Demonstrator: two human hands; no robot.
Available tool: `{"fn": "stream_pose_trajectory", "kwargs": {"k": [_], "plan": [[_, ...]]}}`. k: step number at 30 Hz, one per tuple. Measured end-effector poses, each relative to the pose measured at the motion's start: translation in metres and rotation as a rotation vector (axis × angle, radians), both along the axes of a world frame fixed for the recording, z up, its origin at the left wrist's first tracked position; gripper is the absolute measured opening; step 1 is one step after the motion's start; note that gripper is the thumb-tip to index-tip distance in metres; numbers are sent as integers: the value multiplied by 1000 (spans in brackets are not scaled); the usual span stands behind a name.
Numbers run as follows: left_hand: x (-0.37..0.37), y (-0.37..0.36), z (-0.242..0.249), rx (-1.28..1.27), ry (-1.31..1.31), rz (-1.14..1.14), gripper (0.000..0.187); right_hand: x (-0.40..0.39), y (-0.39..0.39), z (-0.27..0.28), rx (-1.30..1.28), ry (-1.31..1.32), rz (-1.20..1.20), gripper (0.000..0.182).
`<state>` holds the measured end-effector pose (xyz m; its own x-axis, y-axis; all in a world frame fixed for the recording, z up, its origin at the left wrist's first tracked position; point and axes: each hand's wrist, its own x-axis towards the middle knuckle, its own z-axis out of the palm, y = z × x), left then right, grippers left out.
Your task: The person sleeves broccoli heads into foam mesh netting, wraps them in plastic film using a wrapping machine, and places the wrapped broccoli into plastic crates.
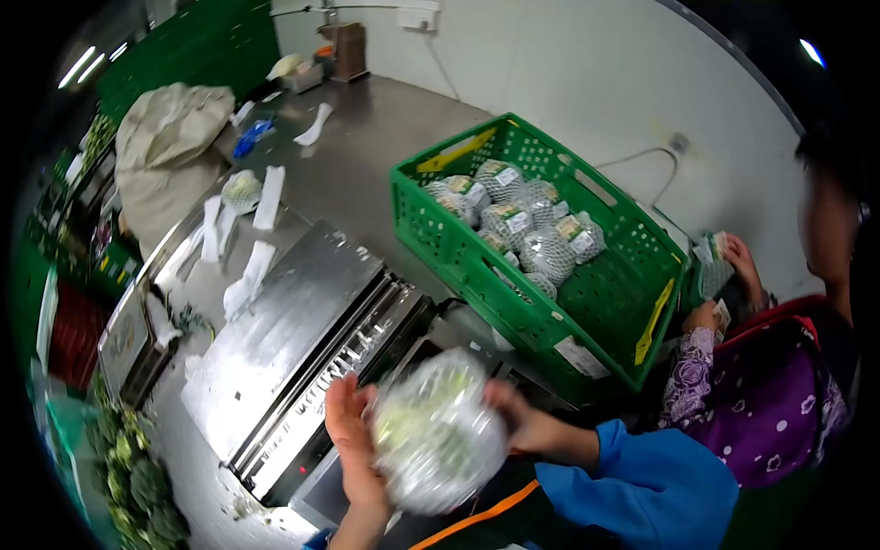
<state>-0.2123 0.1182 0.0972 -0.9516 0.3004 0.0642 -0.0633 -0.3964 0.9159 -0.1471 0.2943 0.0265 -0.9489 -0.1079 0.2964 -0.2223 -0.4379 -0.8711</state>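
A round, pale green-white vegetable head (438, 435) in shiny clear film is held between my two hands, in front of my body. My left hand (356, 445) presses its palm side against the near left of the wrapped head, fingers pointing up. On the opposite side, the fingers of my right hand (532, 426) are against the film, somewhat blurred. Just beyond the head lies a metal film-wrapping machine (316, 367) with a flat steel plate (284, 316). A red light glows near its front edge.
A green crate (440, 243) holds several labelled, net-covered vegetable heads (548, 255). At right, a co-worker in a purple flowered garment (761, 403) holds a netted item (713, 266). White strips (270, 197), a netted head (241, 191), a beige sack (170, 151) and broccoli (147, 486) are at left.
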Motion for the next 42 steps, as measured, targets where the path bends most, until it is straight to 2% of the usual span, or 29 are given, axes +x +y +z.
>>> {"fn": "stream_pose_trajectory", "kwargs": {"k": [1,2,3,4,6,8,9,10,13,14,16,17,18,20,24,28,29,31,34,35,38,39,40,42], "plan": [[-2,22,7,-88,73,-21,69,-4,27,-11,2,-48,-198,80],[-7,42,10,-165,151,-38,77,-15,58,2,-214,-206,-239,76],[-15,49,0,-166,406,-97,68,-25,88,15,-450,-343,-306,74],[-19,37,-3,-238,492,-79,66,-36,100,51,-831,-222,-258,70],[-40,33,-11,-508,439,-103,61,-36,159,60,-700,-159,-535,70],[-62,18,-24,-430,99,-24,55,-9,205,37,-752,-393,-848,70],[-78,11,-26,-478,101,51,52,2,221,25,-785,-396,-888,68],[-92,0,-29,-531,96,154,50,4,233,13,-757,-452,-900,66],[-143,-22,-15,-668,228,279,46,-4,238,-30,-611,-647,-857,62],[-160,-27,-14,-696,220,321,46,-8,249,-49,-635,-626,-838,62],[-191,-33,-8,-670,169,346,45,-29,239,-33,-585,-471,-815,60],[-206,-30,-6,-682,205,366,43,-22,245,-33,-540,-495,-844,60],[-217,-27,1,-750,283,327,42,-8,255,-37,-497,-535,-896,59],[-241,-19,0,-727,267,311,43,14,260,-36,-400,-708,-1173,57],[-279,12,-8,-632,331,189,39,15,257,-15,-291,-694,-1213,59],[-269,66,-22,-699,443,-8,37,31,275,-15,-300,-838,-1206,61],[-263,80,-26,-645,452,-32,37,39,281,-17,-280,-921,-1214,62],[-249,102,-22,-748,542,-91,34,56,292,-25,-243,-1082,-1220,66],[-232,123,-15,-831,636,-162,29,59,285,-12,21,-1270,-1361,71],[-230,124,-16,-832,646,-184,28,61,284,-4,75,-1258,-1357,76],[-222,124,-20,-844,605,-247,26,70,285,-2,384,-1347,-1202,81],[-219,124,-21,-849,577,-261,25,68,277,-13,644,-1463,-1098,88],[-216,123,-19,-850,567,-270,24,72,266,-43,751,-1394,-1015,90],[-211,116,-13,-884,586,-278,24,52,248,-51,783,-1289,-903,89]]}}
